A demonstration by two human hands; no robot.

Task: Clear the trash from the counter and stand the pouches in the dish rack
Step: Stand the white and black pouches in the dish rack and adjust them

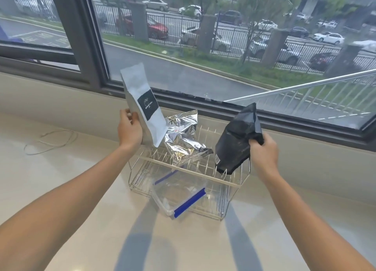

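Note:
A wire dish rack [234, 184] stands on the pale counter below the window. My left hand [130, 129] grips a white pouch [140, 91] with a black label, held upright over the rack's left end. My right hand [263, 150] pinches the rear edge of a black pouch [236, 146], whose bottom rests among the tines at the rack's right end. Between them a crumpled silver foil pouch [182, 137] leans in the rack. A clear zip bag [181, 191] with a blue seal lies low in the rack's front and pokes out onto the counter.
A thin loop of white cord [50, 141] lies on the counter [81, 209] to the left. The dark window frame [203, 105] and its sill run just behind the rack.

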